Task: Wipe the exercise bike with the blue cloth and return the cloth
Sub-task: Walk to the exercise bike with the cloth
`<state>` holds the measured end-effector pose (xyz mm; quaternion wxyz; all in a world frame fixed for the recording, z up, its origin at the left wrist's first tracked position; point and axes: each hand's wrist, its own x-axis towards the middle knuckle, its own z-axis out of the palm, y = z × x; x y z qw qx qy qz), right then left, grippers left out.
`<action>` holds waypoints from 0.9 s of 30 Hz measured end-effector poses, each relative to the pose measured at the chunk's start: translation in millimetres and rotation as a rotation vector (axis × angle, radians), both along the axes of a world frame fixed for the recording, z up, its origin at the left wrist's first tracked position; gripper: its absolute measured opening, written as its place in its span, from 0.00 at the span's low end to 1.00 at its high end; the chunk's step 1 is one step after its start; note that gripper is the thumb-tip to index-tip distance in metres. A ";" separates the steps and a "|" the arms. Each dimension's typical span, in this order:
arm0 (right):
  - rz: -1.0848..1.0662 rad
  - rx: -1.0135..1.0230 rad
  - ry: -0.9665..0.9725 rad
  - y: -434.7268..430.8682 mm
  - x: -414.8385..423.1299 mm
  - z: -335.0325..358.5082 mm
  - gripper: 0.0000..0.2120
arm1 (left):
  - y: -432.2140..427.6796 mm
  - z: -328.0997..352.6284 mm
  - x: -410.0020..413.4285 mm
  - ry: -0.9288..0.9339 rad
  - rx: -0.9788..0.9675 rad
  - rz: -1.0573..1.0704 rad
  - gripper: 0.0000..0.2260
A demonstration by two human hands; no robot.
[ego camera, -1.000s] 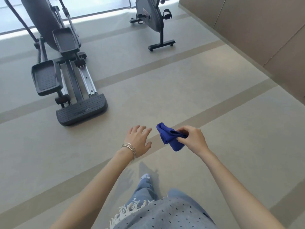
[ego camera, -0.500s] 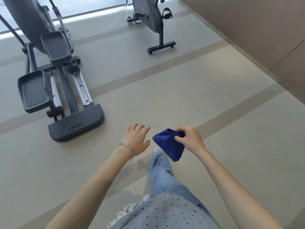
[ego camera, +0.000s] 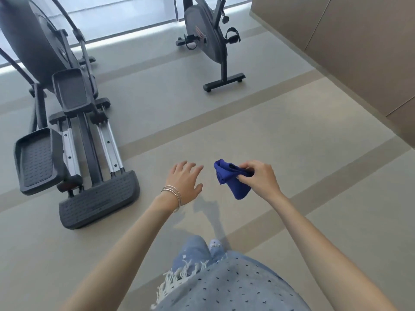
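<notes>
My right hand pinches a folded blue cloth, which hangs in the air in front of me above the floor. My left hand, with thin bracelets on the wrist, is held out beside the cloth with its fingers spread and holds nothing. A dark grey exercise bike stands on the floor ahead near the window, well beyond both hands. Its seat and handlebars are cut off by the top of the view.
A large elliptical trainer with two footplates and a ribbed rear base stands on the left. Beige wall panels run along the right side. Grey floor with darker stripes lies between me and the bike.
The view has shifted forward, so the bike and elliptical look closer. My hands keep the same pose, with the cloth still pinched in the right one.
</notes>
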<state>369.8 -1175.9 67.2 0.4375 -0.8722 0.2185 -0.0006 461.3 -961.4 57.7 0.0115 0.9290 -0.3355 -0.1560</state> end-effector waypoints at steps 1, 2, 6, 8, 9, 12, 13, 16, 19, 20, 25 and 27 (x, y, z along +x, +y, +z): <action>-0.005 -0.001 0.004 -6.3 8.2 -1.1 0.08 | -5.0 -1.4 10.2 0.000 0.004 0.004 0.26; -0.010 -0.002 0.010 -13.4 18.9 -2.3 0.09 | -11.2 -2.9 22.6 0.002 0.013 0.005 0.26; -0.013 -0.022 0.052 -35.8 58.2 -9.5 0.08 | -32.4 -11.3 65.2 0.029 0.009 0.000 0.26; -0.021 -0.028 0.066 -46.4 84.5 -13.3 0.07 | -45.1 -15.1 91.8 0.048 0.006 -0.002 0.26; -0.022 -0.032 0.063 -50.8 98.8 -14.1 0.07 | -51.0 -16.9 106.7 0.052 0.007 -0.005 0.26; -0.024 -0.047 0.055 -64.0 148.1 -12.6 0.07 | -67.8 -18.6 158.0 0.059 0.008 -0.016 0.26; -0.024 -0.050 0.053 -68.9 166.0 -11.6 0.07 | -73.4 -17.9 177.1 0.053 0.002 -0.019 0.26; -0.037 -0.057 0.041 -86.2 224.1 -3.8 0.07 | -92.7 -9.5 238.8 0.022 -0.019 -0.033 0.26; -0.053 -0.053 0.028 -101.3 279.8 4.6 0.07 | -110.7 -1.2 294.2 -0.007 -0.045 -0.057 0.26; -0.060 -0.051 0.023 -105.5 296.8 5.5 0.07 | -116.1 0.6 311.0 -0.013 -0.047 -0.063 0.26; -0.115 -0.006 0.014 -125.1 363.4 1.3 0.06 | -137.5 1.3 384.2 -0.029 -0.025 -0.088 0.26; -0.121 0.002 0.034 -134.4 384.1 -2.8 0.06 | -144.1 -0.8 405.0 -0.016 -0.029 -0.084 0.26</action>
